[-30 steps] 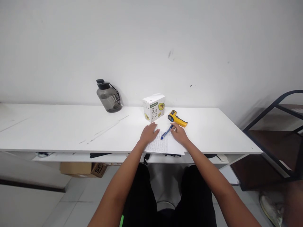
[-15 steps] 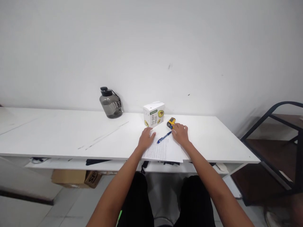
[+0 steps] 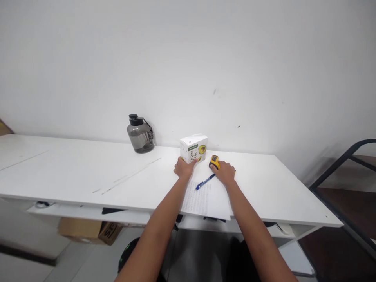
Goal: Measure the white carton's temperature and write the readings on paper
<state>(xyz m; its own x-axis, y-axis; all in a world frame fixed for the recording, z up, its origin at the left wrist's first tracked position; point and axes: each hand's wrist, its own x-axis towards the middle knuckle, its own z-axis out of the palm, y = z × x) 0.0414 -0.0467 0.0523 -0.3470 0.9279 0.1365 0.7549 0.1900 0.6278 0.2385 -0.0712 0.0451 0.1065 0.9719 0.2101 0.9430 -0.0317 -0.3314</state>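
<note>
A white carton (image 3: 188, 148) printed with avocados stands upright near the back of the white table. My left hand (image 3: 184, 169) grips its lower front, the thumb across the printed face and the fingers at its left side. My right hand (image 3: 226, 172) is closed on a yellow and black tape measure (image 3: 214, 161), which rests on the table to the right of the carton. Between my forearms lie sheets of paper (image 3: 198, 199) with handwriting, reaching past the table's front edge. A blue pen (image 3: 205, 182) lies slantwise on the paper, its upper end close to my right hand.
A grey jug-like bottle (image 3: 141, 139) with a black lid stands on the white table (image 3: 70, 168) by the wall. Under the tabletop runs a shelf with dark items, and a cardboard box (image 3: 80, 229) sits below. A black-framed rack (image 3: 337, 168) stands at the right.
My left hand has moved up from the paper onto the carton. My right hand has closed further around the tape measure, which has turned slightly. The camera view has shifted a little.
</note>
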